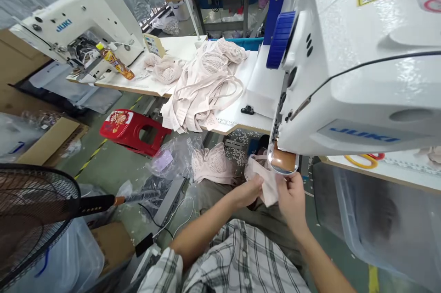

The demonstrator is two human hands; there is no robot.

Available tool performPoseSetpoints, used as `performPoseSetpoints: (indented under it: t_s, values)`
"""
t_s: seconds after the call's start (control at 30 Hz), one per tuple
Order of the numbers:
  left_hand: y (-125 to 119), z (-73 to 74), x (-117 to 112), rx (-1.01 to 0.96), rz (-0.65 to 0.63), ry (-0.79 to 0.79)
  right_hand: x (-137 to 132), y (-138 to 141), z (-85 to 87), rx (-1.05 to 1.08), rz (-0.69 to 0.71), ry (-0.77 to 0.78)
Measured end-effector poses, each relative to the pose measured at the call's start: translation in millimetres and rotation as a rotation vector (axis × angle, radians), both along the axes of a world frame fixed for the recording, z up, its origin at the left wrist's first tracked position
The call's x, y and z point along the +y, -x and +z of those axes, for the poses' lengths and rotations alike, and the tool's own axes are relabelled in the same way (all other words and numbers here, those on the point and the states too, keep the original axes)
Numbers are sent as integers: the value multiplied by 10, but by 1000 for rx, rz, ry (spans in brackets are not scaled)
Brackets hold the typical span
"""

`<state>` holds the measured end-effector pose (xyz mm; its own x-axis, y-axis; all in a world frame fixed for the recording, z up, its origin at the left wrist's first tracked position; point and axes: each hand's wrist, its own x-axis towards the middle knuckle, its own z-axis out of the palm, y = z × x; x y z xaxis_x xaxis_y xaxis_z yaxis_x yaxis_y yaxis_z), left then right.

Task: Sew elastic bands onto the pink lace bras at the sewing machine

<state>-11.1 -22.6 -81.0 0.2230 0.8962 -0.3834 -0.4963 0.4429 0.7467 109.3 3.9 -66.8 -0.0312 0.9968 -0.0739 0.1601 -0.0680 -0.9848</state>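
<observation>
My left hand (248, 191) and my right hand (292, 195) both pinch a small pale pink lace garment piece (264, 181) in front of my lap. They hold it just under the arm end (283, 160) of a white JUKI sewing machine (358, 68). The left fingers curl under the fabric's left side. The right fingers grip its right edge. More pink lace (212, 164) lies below the table, to the left of my hands.
A heap of pink bras and straps (203, 86) covers the table (241, 121) and hangs over its front edge. A second JUKI machine (81, 26) stands at the left. On the floor are a red stool (132, 131), plastic bags and cardboard. A black fan (32, 219) is at lower left, a clear bin (372, 219) at right.
</observation>
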Motion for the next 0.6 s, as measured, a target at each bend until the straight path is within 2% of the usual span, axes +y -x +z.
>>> performPoseSetpoints:
  t_s: [0.17,0.23,0.3,0.37,0.43,0.47,0.53,0.6]
  values:
    - [-181,57,-3,106,281,-24,-155,161,-10,-6,1,-43]
    - [-165,122,-35,194,334,-44,-184,130,-25,-20,31,-31]
    - [-78,212,-61,388,329,-113,-189,31,-23,-77,105,-45]
    - [54,322,-72,595,199,-182,-158,-118,4,-193,145,-154]
    - [182,437,-70,674,-34,-207,-93,-272,61,-316,175,-329]
    - [232,491,-66,675,-149,-214,-53,-337,100,-353,235,-398]
    - [289,583,-53,673,-301,-237,22,-426,192,-383,466,-425]
    - [300,645,-35,674,-371,-253,77,-471,283,-400,696,-345]
